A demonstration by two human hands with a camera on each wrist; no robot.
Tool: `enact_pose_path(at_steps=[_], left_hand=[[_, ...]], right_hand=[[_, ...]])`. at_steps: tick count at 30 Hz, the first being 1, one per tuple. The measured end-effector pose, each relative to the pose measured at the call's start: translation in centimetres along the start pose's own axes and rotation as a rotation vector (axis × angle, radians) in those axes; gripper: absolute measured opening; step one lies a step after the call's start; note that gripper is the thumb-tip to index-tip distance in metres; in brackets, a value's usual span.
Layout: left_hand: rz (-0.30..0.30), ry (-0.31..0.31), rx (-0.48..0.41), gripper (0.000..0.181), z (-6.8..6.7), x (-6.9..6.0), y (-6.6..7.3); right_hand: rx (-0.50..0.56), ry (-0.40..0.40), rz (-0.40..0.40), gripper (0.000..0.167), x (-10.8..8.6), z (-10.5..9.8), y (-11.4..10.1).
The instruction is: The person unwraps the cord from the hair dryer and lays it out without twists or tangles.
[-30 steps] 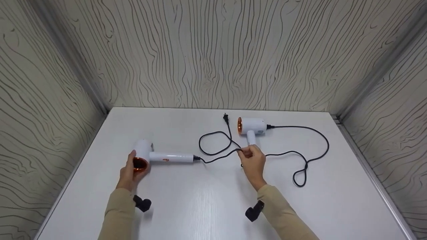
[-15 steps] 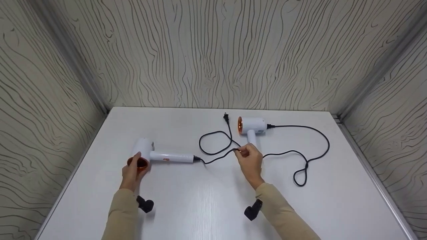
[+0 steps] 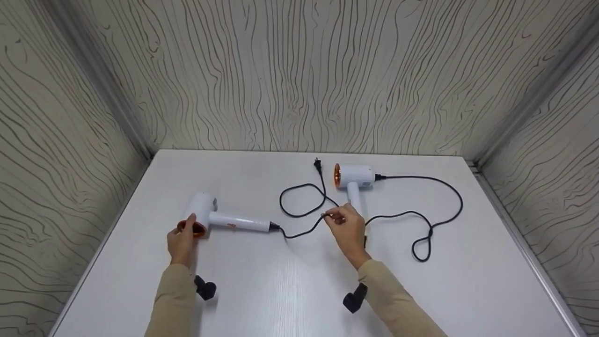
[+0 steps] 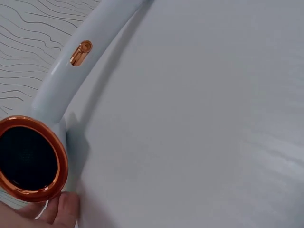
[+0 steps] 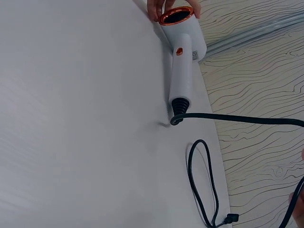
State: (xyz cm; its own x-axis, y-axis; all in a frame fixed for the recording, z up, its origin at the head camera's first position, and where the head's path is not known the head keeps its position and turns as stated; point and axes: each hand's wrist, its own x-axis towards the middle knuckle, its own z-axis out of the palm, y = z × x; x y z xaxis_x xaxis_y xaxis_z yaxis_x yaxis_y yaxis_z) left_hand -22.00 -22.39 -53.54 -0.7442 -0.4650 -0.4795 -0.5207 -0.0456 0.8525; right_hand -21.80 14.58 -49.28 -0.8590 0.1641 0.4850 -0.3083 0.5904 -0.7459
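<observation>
A white hair dryer [image 3: 200,206] with an orange-rimmed mouth lies at the left of the table, its handle [image 3: 241,222] pointing right. My left hand [image 3: 181,243] grips the dryer's head around the rim; its fingertips [image 4: 69,206] show under the rim in the left wrist view. From the handle's end runs a black cord [image 3: 302,234], pinched between the thumb and fingers of my right hand [image 3: 348,231]. Beyond that hand the cord curls into a loop ending in a plug [image 3: 317,164]. In the right wrist view, my right fingers [image 5: 298,209] barely show at the edge.
A second white hair dryer [image 3: 355,176] lies behind my right hand, which is close to its handle. That dryer's cord [image 3: 461,201] curves across the right side, with a small loop [image 3: 422,260]; its end is partly hidden behind my hand. Patterned walls [image 3: 299,84] enclose the white table.
My right hand has shifted slightly left and nearer, and the cord between it and the dryer sags more. The left dryer has turned a little, its handle end dipping toward me.
</observation>
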Motion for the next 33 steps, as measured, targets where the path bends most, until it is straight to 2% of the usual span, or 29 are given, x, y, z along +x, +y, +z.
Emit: enact_pose_path(at_steps=[8, 11, 16, 21, 24, 29, 33], left_hand=[[0.062, 0.074, 0.049, 0.095, -0.2, 0.2, -0.7], [0.055, 0.084, 0.054, 0.095, -0.2, 0.3, -0.7], [0.008, 0.055, 0.012, 0.098, -0.1, 0.3, -0.6], [0.002, 0.054, -0.011, 0.098, 0.1, 0.1, -0.7], [0.002, 0.054, 0.005, 0.095, 0.3, -0.1, -0.7], [0.005, 0.040, 0.031, 0.090, 0.9, -0.9, -0.9], [0.010, 0.030, -0.019, 0.084, 1.8, -1.9, -1.3]], right_hand=[[-0.013, -0.029, -0.026, 0.009, -0.4, -0.1, 0.1], [-0.002, -0.049, -0.029, 0.008, -0.4, -0.1, 0.1], [0.007, -0.052, -0.036, 0.009, -0.4, 0.0, 0.2], [0.009, -0.052, -0.035, 0.008, -0.4, 0.0, 0.1], [0.014, -0.054, -0.031, 0.009, -0.4, 0.0, 0.0], [0.020, -0.052, -0.039, 0.008, -0.4, -0.1, 0.0], [0.026, -0.046, -0.042, 0.009, -0.5, -0.1, 0.1]])
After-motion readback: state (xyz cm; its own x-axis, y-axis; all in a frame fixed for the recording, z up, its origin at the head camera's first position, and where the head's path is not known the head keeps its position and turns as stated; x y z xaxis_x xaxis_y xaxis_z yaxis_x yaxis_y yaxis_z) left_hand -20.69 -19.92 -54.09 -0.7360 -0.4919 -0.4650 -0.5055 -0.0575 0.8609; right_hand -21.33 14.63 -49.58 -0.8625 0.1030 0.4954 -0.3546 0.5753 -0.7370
